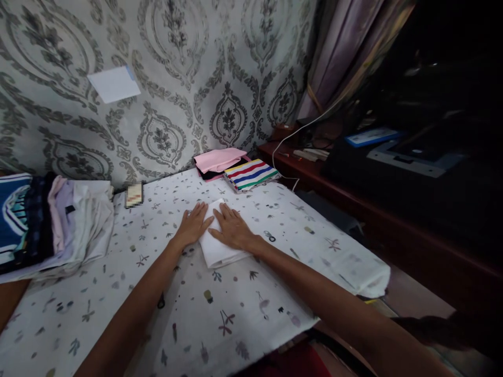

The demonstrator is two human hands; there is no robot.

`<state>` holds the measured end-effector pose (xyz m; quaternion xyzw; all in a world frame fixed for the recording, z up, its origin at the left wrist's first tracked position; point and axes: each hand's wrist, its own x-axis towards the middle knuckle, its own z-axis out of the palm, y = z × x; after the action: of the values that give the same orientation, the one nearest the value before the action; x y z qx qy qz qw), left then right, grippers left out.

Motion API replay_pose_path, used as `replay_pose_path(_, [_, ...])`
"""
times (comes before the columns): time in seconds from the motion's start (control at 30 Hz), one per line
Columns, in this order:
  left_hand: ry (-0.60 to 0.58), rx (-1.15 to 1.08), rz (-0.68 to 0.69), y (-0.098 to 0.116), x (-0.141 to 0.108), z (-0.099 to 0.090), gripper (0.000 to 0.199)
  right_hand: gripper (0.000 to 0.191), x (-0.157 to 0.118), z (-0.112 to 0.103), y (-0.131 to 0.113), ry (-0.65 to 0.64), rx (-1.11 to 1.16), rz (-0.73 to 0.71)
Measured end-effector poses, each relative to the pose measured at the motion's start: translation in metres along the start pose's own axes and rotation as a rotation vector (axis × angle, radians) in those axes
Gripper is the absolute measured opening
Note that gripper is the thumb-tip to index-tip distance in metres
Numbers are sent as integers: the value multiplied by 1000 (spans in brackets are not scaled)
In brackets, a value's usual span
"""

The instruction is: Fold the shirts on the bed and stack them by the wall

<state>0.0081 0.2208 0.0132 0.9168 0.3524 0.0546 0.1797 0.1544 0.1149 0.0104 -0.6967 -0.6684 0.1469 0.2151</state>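
Note:
A folded white cloth [220, 254] lies on the white sheet with small plant prints [149, 293], near the middle of the view. My left hand [193, 224] rests at the cloth's left edge with its fingers apart and its thumb over the cloth. Flat on top of the cloth is my right hand [232, 228], its fingers spread and covering part of it. The two thumbs are close together. Neither hand is closed around anything.
Stacked clothes [84, 220] lie at the left. Behind the hands are a folded pink cloth [220, 159] and a striped cloth [253, 174]. A small card-like item [134, 195] is by the patterned wall. A dark red wooden ledge [341, 201], with a white cable [298, 128], runs along the right.

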Motion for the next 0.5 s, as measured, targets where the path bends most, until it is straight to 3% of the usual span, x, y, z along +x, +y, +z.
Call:
replay_pose_path(0.17, [58, 58, -14, 13, -18, -2, 56, 60, 0, -8, -1, -32, -48, 10])
replay_pose_path(0.4, [46, 62, 231, 44, -108, 28, 49, 37, 29, -31, 6, 32, -136, -4])
replay_pose_path(0.5, [42, -61, 253, 48, -140, 30, 46, 32, 52, -36, 10, 21, -98, -45])
